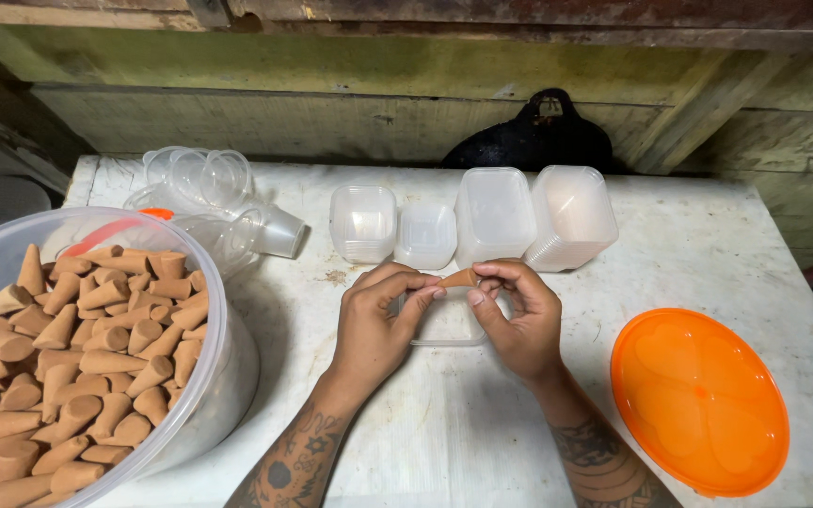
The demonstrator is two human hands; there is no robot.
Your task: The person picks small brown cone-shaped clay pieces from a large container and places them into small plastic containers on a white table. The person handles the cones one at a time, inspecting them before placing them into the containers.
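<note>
The left hand (380, 325) and right hand (518, 315) pinch one small brown tapered cone (460, 278) between their fingertips, holding it level directly above a small clear plastic box (446, 325), so it sits over the opening. Left of that box stands a large clear tub (223, 376) of cones; right lies a round orange lid (700, 400).

A small home workshop or packing corner is shown, rough and improvised. A worn, stained white counter (708, 254) is set against a wall of weathered, unpainted planks (331, 85). Goods in bulk are seen: a large clear tub (228, 367) heaped with brown cones (96, 357), with stacks of small clear plastic containers (491, 212) and nested cups (199, 179) ranged along the back, as for hand packing
</note>
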